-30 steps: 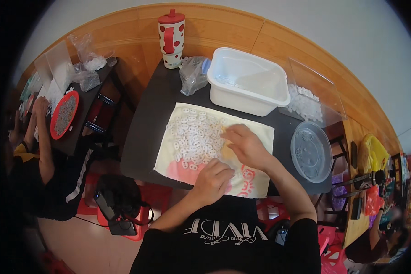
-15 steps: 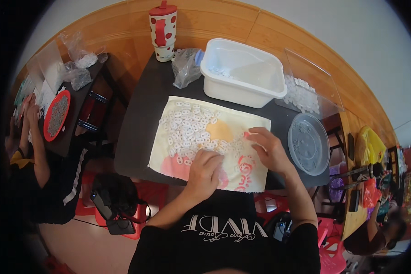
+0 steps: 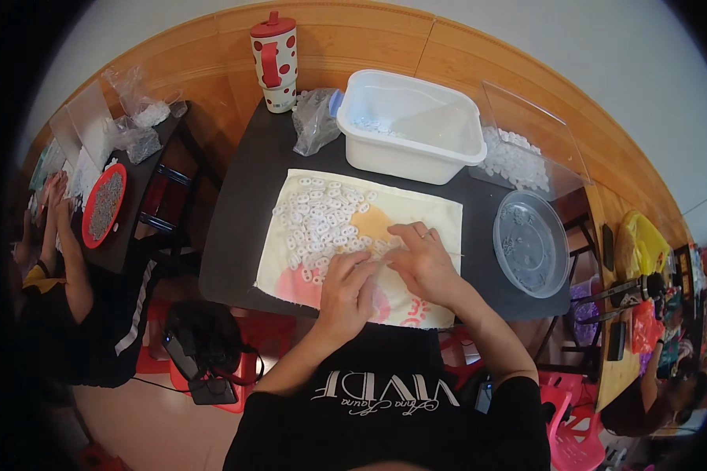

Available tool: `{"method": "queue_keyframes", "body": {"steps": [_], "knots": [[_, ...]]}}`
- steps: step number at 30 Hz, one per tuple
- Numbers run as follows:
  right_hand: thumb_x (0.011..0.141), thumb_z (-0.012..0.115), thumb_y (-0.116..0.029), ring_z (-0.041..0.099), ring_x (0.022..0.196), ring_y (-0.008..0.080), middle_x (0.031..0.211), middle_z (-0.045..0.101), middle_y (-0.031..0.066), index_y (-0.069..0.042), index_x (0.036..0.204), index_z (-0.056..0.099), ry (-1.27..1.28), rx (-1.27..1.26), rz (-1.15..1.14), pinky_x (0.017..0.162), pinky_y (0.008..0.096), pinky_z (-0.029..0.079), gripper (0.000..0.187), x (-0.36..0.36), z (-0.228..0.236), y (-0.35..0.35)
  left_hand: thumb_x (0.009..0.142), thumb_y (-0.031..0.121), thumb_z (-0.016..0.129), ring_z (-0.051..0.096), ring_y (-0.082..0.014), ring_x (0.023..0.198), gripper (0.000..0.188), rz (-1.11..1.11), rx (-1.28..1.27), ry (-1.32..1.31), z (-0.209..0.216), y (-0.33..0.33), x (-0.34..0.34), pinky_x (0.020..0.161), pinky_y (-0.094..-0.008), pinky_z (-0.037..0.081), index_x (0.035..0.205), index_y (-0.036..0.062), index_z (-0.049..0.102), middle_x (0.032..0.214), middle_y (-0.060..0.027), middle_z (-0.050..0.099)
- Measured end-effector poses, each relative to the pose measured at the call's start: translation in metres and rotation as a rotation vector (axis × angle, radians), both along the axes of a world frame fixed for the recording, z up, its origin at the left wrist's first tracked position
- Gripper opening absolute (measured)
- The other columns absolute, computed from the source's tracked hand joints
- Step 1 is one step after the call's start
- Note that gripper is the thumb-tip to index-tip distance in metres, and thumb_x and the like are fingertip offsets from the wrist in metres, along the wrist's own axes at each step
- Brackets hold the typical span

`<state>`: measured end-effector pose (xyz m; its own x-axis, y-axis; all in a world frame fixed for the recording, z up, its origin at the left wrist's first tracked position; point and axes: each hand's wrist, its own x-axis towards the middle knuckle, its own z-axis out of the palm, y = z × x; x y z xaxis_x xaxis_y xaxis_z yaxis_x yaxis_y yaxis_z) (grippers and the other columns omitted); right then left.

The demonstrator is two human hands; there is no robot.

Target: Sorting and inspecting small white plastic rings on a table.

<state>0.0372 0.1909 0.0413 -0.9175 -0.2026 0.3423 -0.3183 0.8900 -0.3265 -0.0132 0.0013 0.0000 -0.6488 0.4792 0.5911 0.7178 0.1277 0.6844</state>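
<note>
A pale cloth (image 3: 440, 216) with yellow and pink prints lies on the dark table. Many small white rounded pieces with two holes (image 3: 318, 220) are spread over its left half. At the cloth's front middle, my left hand (image 3: 346, 294) is closed in a pinch beside the edge of these pieces. My right hand (image 3: 426, 265) is bent over the cloth, its thumb close to the left fingertips. Something small and pale shows between the two hands, too small to name. A thin pale line sticks out past the right hand's outer side.
Behind the cloth stand a white tub (image 3: 412, 157), a crumpled clear bag (image 3: 316, 122) and a spotted tumbler (image 3: 275, 67). To the right are a round clear tray (image 3: 532, 243) and a clear box of white pieces (image 3: 518, 157). At left, another person's hands work near a red tray (image 3: 89, 216).
My right hand has moved left across the cloth, from its right part to beside my left hand. The left hand stays nearly in place. The view has shifted slightly.
</note>
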Motion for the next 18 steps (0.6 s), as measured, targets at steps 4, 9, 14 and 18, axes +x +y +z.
{"method": "queue_keyframes", "body": {"steps": [4, 9, 14, 18], "knots": [[0.076, 0.072, -0.008, 0.051, 0.110, 0.0336, 0.125, 0.056, 0.0168, -0.005, 0.092, 0.071, 0.008, 0.037, -0.030, 0.090, 0.0442, 0.040, 0.016, -0.009, -0.004, -0.001, 0.073, -0.013, 0.063, 0.061, -0.0343, 0.098, 0.036, 0.001, 0.013, -0.016, -0.003, 0.001, 0.000, 0.082, -0.0398, 0.051, 0.107, -0.0011, 0.066, 0.112, -0.0173, 0.063], [0.077, 0.072, -0.007, 0.050, 0.112, 0.0334, 0.127, 0.056, 0.0157, -0.005, 0.091, 0.071, -0.080, -0.092, -0.059, 0.091, 0.0432, 0.039, 0.014, -0.012, -0.011, 0.005, 0.075, -0.011, 0.065, 0.061, -0.0342, 0.097, 0.034, -0.022, 0.001, -0.033, 0.000, 0.000, 0.001, 0.082, -0.0388, 0.051, 0.107, -0.0017, 0.066, 0.111, -0.0170, 0.063], [0.076, 0.073, -0.002, 0.055, 0.106, 0.0331, 0.121, 0.060, 0.0149, -0.004, 0.088, 0.069, 0.033, -0.209, -0.027, 0.092, 0.0442, 0.041, 0.013, 0.004, -0.004, 0.003, 0.079, -0.008, 0.066, 0.063, -0.0307, 0.094, 0.030, -0.041, 0.071, -0.021, 0.002, -0.001, 0.000, 0.079, -0.0365, 0.052, 0.108, -0.0013, 0.068, 0.111, -0.0166, 0.064], [0.075, 0.073, 0.003, 0.059, 0.096, 0.0324, 0.112, 0.064, 0.0138, -0.003, 0.086, 0.066, 0.122, -0.407, 0.031, 0.085, 0.0409, 0.046, 0.014, 0.025, 0.001, -0.012, 0.083, -0.007, 0.068, 0.065, -0.0243, 0.084, 0.022, -0.167, 0.163, -0.196, 0.008, 0.000, 0.003, 0.072, -0.0304, 0.052, 0.104, -0.0022, 0.070, 0.099, -0.0150, 0.068]]}}
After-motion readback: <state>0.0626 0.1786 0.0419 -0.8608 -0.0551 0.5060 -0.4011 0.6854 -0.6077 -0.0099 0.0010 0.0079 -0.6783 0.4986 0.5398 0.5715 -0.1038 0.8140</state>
